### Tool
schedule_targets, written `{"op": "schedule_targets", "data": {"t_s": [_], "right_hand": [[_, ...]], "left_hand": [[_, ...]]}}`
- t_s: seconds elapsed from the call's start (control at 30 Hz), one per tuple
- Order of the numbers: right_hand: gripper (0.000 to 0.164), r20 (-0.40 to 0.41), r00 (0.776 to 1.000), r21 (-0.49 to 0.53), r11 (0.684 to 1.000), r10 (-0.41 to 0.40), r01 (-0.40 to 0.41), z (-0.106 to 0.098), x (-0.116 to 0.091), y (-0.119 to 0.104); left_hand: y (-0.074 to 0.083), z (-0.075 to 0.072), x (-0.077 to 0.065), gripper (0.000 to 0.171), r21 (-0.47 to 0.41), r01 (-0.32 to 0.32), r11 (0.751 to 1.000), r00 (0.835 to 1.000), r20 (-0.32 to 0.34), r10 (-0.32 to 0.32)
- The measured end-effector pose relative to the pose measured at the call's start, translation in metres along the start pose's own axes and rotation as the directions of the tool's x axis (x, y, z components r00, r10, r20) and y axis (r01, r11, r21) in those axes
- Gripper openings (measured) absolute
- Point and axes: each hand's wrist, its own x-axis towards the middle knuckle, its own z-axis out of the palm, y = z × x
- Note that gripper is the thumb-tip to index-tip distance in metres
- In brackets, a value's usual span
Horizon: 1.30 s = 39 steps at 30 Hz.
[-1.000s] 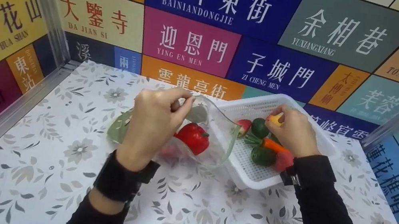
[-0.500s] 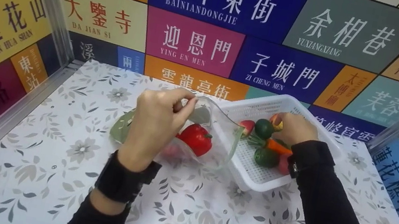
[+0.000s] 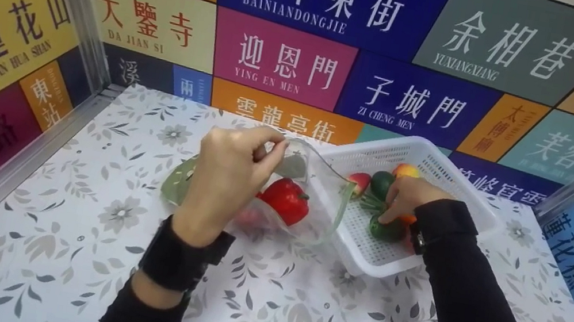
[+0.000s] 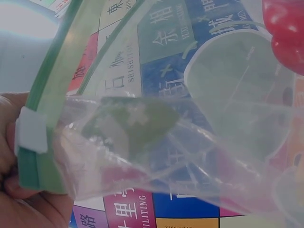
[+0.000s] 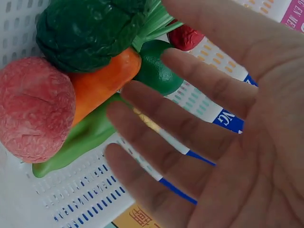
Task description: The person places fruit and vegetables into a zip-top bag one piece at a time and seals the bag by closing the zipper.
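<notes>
My left grip (image 3: pixel 229 174) pinches the green zip edge (image 4: pixel 42 168) of the clear bag (image 3: pixel 319 227); the red pepper (image 3: pixel 287 201) lies inside it, above the desk (image 3: pixel 262 308). My right grip (image 3: pixel 416 199), fingers spread wide, is over the dark green vegetable (image 3: pixel 389 232) and carrot (image 5: pixel 107 85) in the white basket (image 3: pixel 365 267). Lettered wall panels (image 3: pixel 280 63) stand behind.

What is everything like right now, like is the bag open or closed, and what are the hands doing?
Bag: open at the mouth, held up on one side.
Left hand: pinching the bag's edge.
Red pepper: whole-looking, inside the bag.
White slider: near one end of the bag's top.
Basket: upright, partly filled.
Carrot: in the basket, partly covered.
Right hand: over the basket, fingers spread.
</notes>
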Motion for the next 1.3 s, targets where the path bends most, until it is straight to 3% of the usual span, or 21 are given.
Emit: {"op": "schedule_targets", "data": {"t_s": [0.13,0.27,0.57,0.97,1.17,1.3], "right_hand": [[0.05,0.075,0.996,0.081,0.996,0.038,-0.044,0.0,-0.01,-0.008],[0.048,0.098,0.995,0.134,0.991,0.018,-0.031,0.002,-0.013,-0.011],[0.058,0.206,0.978,0.054,0.998,-0.022,0.011,0.009,-0.005,-0.019],[0.042,0.255,0.963,-0.016,0.996,-0.086,0.093,0.02,0.004,-0.027],[0.042,0.21,0.968,0.09,0.988,-0.138,0.122,0.017,0.003,-0.026],[0.045,0.119,0.974,0.127,0.976,-0.193,0.178,0.01,0.002,-0.023]], "left_hand": [[0.0,-0.001,0.0,0.014,0.001,0.002,1.0,1.0,0.003,-0.002],[0.0,-0.001,0.0,0.013,-0.003,-0.006,1.0,1.0,-0.003,0.006],[0.001,-0.002,0.001,0.014,-0.007,-0.006,1.0,1.0,0.004,0.006],[0.0,-0.002,0.0,0.014,-0.014,-0.006,1.0,1.0,0.011,0.006],[0.0,-0.002,0.001,0.013,-0.007,-0.012,1.0,1.0,0.009,0.012],[0.0,-0.002,0.0,0.013,-0.001,-0.01,1.0,1.0,0.009,0.01]]}}
